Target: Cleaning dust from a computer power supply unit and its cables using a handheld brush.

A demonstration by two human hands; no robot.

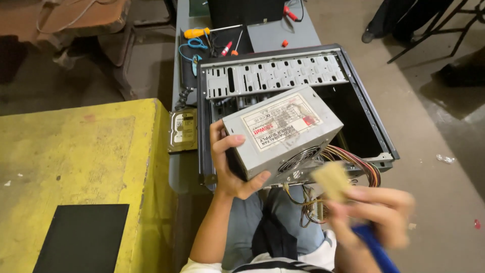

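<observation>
Grey metal box-shaped power supply (283, 132) with a round fan grille sits gripped at its near corner by the left hand (233, 164). Nearest, the blurred right hand (371, 212) is wrapped around a blue-handled brush with pale bristles (332, 180) beside the coloured wire bundle (356, 163). Beyond the hands lies an open black computer case (288, 86) on the grey counter (275, 35), with a yellow-handled screwdriver (197, 33) farther off.
</observation>
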